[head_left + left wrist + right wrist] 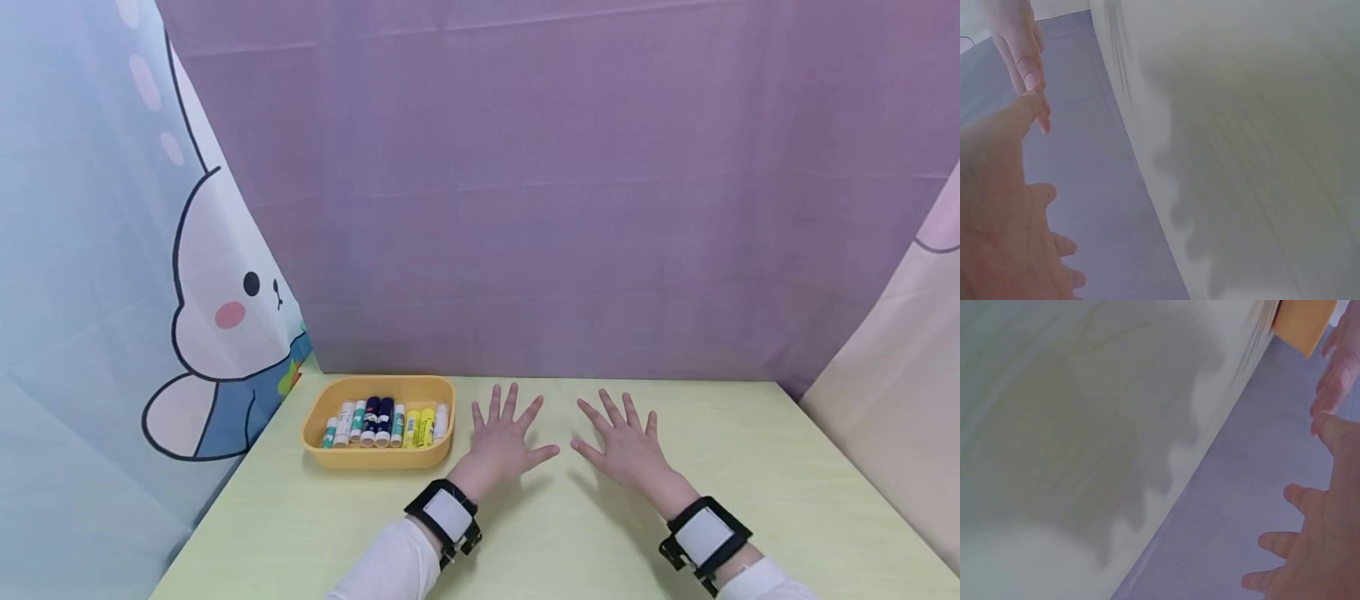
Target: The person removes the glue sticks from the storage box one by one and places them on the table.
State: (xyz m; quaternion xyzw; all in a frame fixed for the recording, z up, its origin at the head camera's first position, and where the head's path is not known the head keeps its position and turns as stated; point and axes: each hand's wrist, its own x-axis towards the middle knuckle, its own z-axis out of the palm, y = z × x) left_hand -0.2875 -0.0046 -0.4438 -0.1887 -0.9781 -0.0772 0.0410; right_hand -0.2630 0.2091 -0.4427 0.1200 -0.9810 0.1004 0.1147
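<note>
Both of my hands, the left hand and the right hand, hover palms down over the pale green table, just below and right of the frame's centre. Their fingers are spread wide and straight, and the thumbs point toward each other with a gap between them in the head view. In both wrist views my hands' shadows fall across the tabletop.

Near my left hand, left of the frame's centre and low, sits a yellow-orange plastic tray. A row of capped tubes like glue sticks leans inside it: white, teal, navy and yellow ones side by side. The tray's corner also shows at the upper right of the right wrist view.

Black straps with white patches circle my wrists, above white sleeves. Purple cloth fills the upper frame; a blue cartoon curtain hangs at the left.
</note>
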